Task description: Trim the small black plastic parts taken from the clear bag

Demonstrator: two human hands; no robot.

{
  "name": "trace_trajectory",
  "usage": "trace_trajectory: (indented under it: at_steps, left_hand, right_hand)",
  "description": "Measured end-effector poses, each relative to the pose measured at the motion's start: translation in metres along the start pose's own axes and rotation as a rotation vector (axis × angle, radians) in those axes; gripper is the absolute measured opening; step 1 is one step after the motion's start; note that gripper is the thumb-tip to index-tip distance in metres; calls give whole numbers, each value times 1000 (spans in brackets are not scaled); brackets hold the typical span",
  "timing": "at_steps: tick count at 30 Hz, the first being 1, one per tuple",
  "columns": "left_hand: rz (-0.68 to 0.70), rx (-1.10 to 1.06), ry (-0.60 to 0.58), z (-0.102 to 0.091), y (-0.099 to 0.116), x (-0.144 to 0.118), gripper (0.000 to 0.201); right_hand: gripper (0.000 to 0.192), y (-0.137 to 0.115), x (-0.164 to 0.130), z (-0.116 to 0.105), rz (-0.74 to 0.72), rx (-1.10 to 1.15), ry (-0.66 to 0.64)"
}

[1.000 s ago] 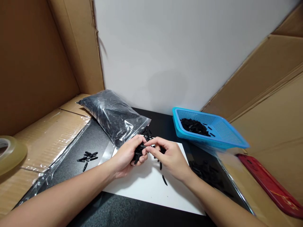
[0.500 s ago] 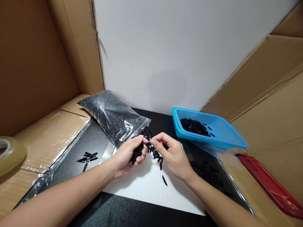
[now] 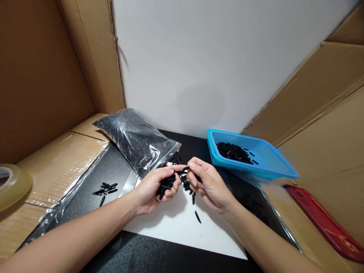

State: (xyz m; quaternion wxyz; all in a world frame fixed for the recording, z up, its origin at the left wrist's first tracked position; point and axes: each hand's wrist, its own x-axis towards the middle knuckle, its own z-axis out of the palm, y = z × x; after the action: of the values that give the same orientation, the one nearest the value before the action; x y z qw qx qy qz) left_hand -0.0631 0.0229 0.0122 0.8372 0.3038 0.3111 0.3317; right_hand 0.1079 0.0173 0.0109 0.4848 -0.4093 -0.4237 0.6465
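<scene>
Left hand (image 3: 153,188) cupped round black pieces (image 3: 166,184); right hand (image 3: 209,185) pinching one piece (image 3: 185,168); one basket (image 3: 250,157).

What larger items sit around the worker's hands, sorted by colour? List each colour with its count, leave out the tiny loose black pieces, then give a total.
Blue: 1, the basket
Red: 1, the flat red object
White: 1, the sheet
Clear: 2, the plastic bag of black pieces and the tape roll
Total: 5
</scene>
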Motion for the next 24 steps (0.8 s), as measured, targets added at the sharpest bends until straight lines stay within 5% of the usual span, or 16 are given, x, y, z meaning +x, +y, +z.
trace_trajectory:
  at_steps: [7, 13, 17, 24]
  left_hand:
    - [3, 33, 21, 2, 0, 0, 21]
    - [-29, -23, -32, 0, 2, -1, 48]
    - [-22, 32, -83, 1, 1, -2, 58]
    - [-20, 92, -51, 2, 0, -1, 71]
  right_hand:
    - [33, -3, 0, -1, 1, 92, 20]
    - [23, -8, 4, -10, 83, 308, -55]
    - [25, 0, 4, -9, 60, 51, -96]
    - [16, 4, -2, -3, -312, -554, -21]
